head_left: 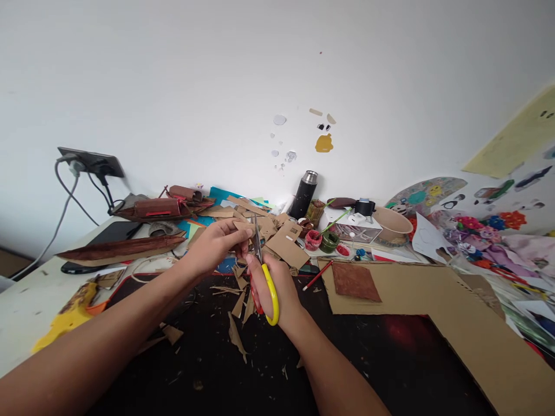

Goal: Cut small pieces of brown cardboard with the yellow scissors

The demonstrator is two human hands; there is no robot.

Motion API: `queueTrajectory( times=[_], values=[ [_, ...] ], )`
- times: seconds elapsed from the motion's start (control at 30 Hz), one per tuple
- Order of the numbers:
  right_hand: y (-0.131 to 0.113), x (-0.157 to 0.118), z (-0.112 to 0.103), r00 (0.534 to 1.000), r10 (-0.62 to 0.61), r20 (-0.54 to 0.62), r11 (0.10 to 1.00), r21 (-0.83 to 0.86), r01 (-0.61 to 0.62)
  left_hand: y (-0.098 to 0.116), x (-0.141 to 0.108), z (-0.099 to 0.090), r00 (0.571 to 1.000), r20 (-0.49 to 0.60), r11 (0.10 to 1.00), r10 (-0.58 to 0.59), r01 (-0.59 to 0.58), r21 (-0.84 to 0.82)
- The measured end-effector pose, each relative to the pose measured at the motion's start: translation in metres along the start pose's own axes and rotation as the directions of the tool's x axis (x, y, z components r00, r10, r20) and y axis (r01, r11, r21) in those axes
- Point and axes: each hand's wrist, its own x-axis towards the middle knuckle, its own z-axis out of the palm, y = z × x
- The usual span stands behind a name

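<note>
My right hand (277, 283) grips a pair of scissors (272, 294) with yellow and red handles, the blades pointing up and away from me. Just left of the blades, my left hand (221, 244) pinches a small piece of brown cardboard, mostly covered by the fingers. The blades lie right beside the left fingertips. Beyond both hands is a pile of cardboard scraps (286, 245). Thin strips and offcuts (236, 338) lie below the hands on the dark mat (243, 387).
A black bottle (303, 196) leans near the wall, with paint jars (313, 240) to its right. A large cardboard sheet (403, 283) bears a brown painted square (355, 282). At left are a yellow glue gun (71, 315) and brown cardboard boat shapes (121, 249).
</note>
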Motion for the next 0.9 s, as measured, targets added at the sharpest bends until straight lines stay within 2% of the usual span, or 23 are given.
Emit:
queueTrajectory(
  times=[0.17,0.27,0.43,0.67,0.77,0.9],
  values=[
    [0.0,0.0,0.0,1.0,-0.027,-0.014,1.0,-0.015,0.027,0.007,0.001,-0.004,0.999,0.028,0.998,-0.025,0.023,0.058],
    [-0.001,-0.001,-0.001,0.999,-0.041,-0.011,0.997,-0.066,0.04,0.012,0.004,-0.014,0.991,0.108,0.996,-0.082,0.077,0.054],
    [-0.003,0.0,-0.003,0.997,-0.083,-0.003,0.984,-0.157,0.082,0.017,0.007,-0.027,0.951,0.241,0.977,-0.191,0.209,-0.049],
    [-0.002,0.002,-0.005,1.0,-0.011,-0.022,0.995,-0.101,0.009,0.008,0.004,-0.01,0.969,0.114,0.966,-0.218,0.231,-0.118],
    [-0.003,0.002,-0.005,1.0,0.021,-0.003,0.997,-0.073,-0.021,0.005,0.001,-0.004,0.984,0.05,0.977,-0.173,0.178,-0.119],
    [-0.004,0.002,-0.005,0.998,0.046,0.044,0.997,0.056,-0.049,0.005,-0.001,0.001,0.996,0.004,0.995,-0.086,0.086,-0.058]
  ],
)
